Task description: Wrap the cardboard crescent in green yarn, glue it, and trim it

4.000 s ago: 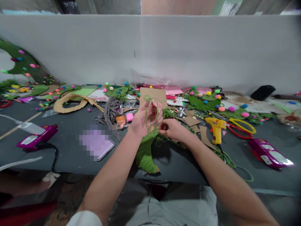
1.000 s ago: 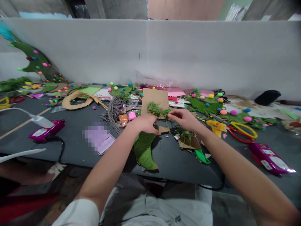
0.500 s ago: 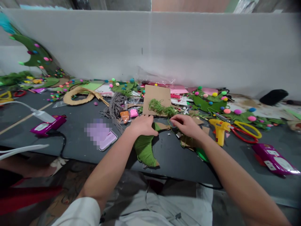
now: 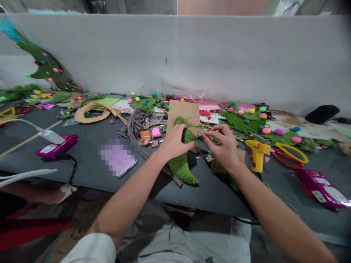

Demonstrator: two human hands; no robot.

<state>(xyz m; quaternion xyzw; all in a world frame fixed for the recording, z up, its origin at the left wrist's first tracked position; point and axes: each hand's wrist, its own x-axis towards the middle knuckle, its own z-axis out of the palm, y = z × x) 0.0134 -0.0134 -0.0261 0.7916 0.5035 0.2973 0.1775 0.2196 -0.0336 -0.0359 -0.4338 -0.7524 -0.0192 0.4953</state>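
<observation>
A white partition runs the whole width behind a dark grey counter littered with craft scraps. Along the back edge lie green felt shapes dotted with coloured pompoms. Left of them is a brown cardboard sheet, and further left a cardboard ring.

Near the front edge, roughly in the middle, is a curved cardboard piece wrapped in green yarn. Its lower end rests on the counter and its upper end is tilted up toward the cardboard sheet. The left hand grips that upper end, fingers curled closed round the wrapped part. The right hand is just beside it. Its thumb and forefinger are pressed together at the top of the piece, apparently pinching a thin green strand, though the strand is too fine to follow clearly.

A phone lies face up to the left of the forearms, and a bundle of grey yarn sits behind it. One purple glue gun rests at the far left with its cord trailing off the counter, and another purple glue gun lies at the far right. A yellow glue gun stands just right of the right hand, with red and yellow scissors beside it. A loose tuft of green yarn sits on the cardboard sheet, just above the left hand.
</observation>
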